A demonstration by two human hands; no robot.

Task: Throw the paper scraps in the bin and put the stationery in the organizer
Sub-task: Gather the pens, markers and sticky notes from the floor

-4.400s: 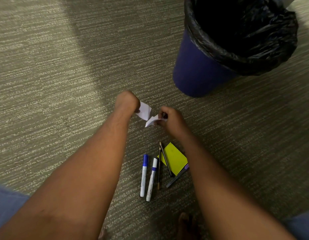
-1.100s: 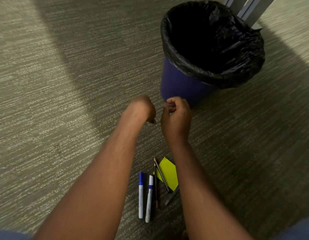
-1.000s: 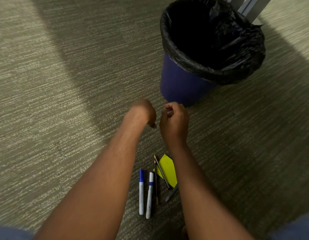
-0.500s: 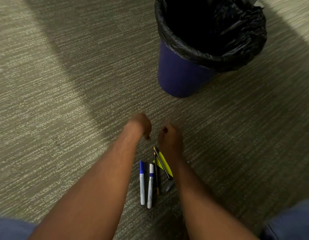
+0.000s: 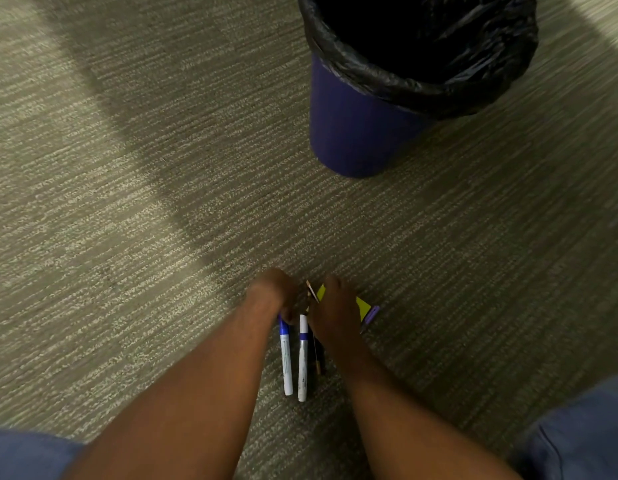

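Note:
Two white markers with blue caps (image 5: 286, 358) (image 5: 302, 363) lie side by side on the carpet. My left hand (image 5: 274, 294) is down at the cap end of the left marker, its fingers hidden beneath it. My right hand (image 5: 335, 308) rests over the pencils (image 5: 313, 292) and the yellow sticky pad (image 5: 363, 306), covering most of them. A purple pen (image 5: 372, 314) pokes out to the right of that hand. The blue bin (image 5: 349, 133) with a black liner (image 5: 376, 76) stands beyond, upper right. I see no paper scrap.
Grey-green striped carpet (image 5: 127, 237) stretches all around. My blue-clad knees (image 5: 584, 438) are at the bottom corners. No organizer is in view.
Both hands came down from in front of the bin to the stationery on the floor. The white paper they held 4.4 s ago is no longer visible. The view tilted downward.

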